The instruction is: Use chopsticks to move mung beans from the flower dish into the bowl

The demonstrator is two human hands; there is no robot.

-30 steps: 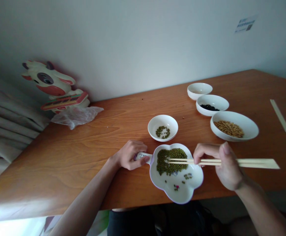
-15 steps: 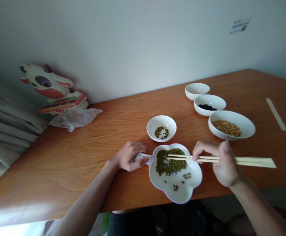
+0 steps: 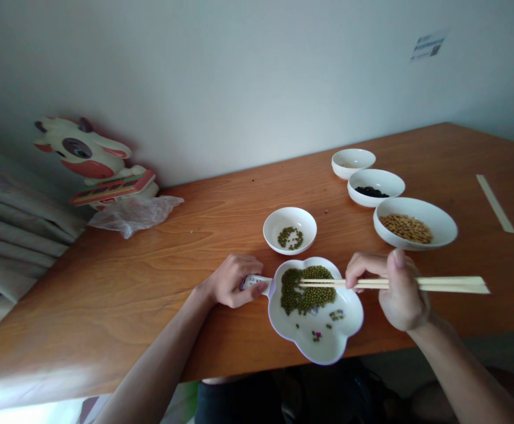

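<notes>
My left hand (image 3: pixel 237 281) is closed round the short handle of a white flower-shaped dish (image 3: pixel 283 330) with a purple rim. Green mung beans (image 3: pixel 303 301) lie mostly in its far left part, with a few scattered nearer me. My right hand (image 3: pixel 389 288) grips a pair of pale wooden chopsticks (image 3: pixel 451 285) over the dish. Their tips are close together among the mung beans; whether a bean is pinched between them I cannot tell. Just behind the dish stands a round white bowl (image 3: pixel 270 231) with a small scatter of mung beans on its bottom.
At the right stand a white bowl of yellowish beans (image 3: pixel 405 228), one of black beans (image 3: pixel 371 192) and another white bowl (image 3: pixel 343 171). A pale strip (image 3: pixel 496 203) lies farther right. On the left are a cow toy (image 3: pixel 100 159) and a crumpled plastic bag (image 3: pixel 137 215).
The chopsticks' tips have come closer together, and their rear ends have shifted slightly up and left with my right hand. My left hand and the dish have stayed put.
</notes>
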